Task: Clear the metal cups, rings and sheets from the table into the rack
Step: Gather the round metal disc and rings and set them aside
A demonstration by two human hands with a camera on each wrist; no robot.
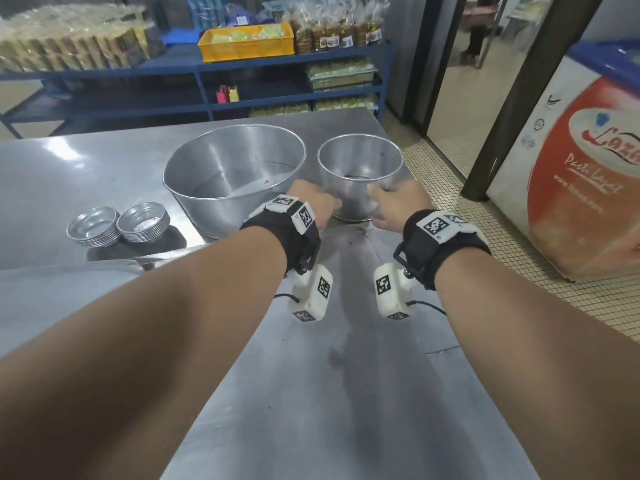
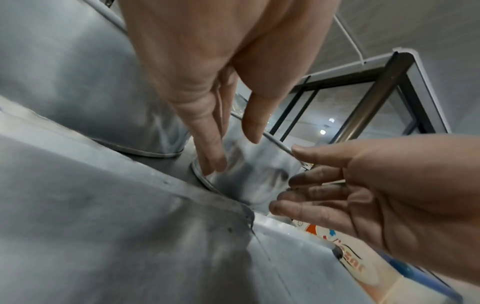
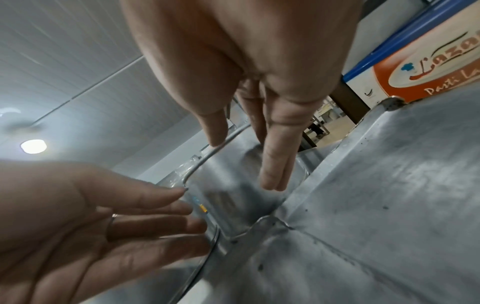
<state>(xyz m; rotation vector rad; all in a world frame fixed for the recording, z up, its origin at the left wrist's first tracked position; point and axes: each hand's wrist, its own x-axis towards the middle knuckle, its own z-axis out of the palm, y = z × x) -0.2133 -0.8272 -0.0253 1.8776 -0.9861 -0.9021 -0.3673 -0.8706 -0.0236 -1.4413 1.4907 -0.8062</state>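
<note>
A small metal ring (image 1: 360,168) stands near the table's right edge, with a large metal ring (image 1: 235,174) to its left. My left hand (image 1: 329,206) reaches the small ring's left side, and its straight fingertips (image 2: 213,164) touch the small ring (image 2: 249,170) low on the wall. My right hand (image 1: 388,202) is at the ring's right side, fingers (image 3: 275,164) straight along the small ring (image 3: 228,185). Neither hand curls round it. Two stacks of small metal cups (image 1: 93,226) (image 1: 143,218) sit at the left. A flat metal sheet (image 1: 311,358) lies under my forearms.
The steel table (image 1: 69,174) ends just right of the small ring, above a tiled floor (image 1: 450,161). A chest freezer (image 1: 571,168) stands at the right. Blue shelves (image 1: 207,64) with packaged goods and a yellow crate (image 1: 246,46) run behind the table.
</note>
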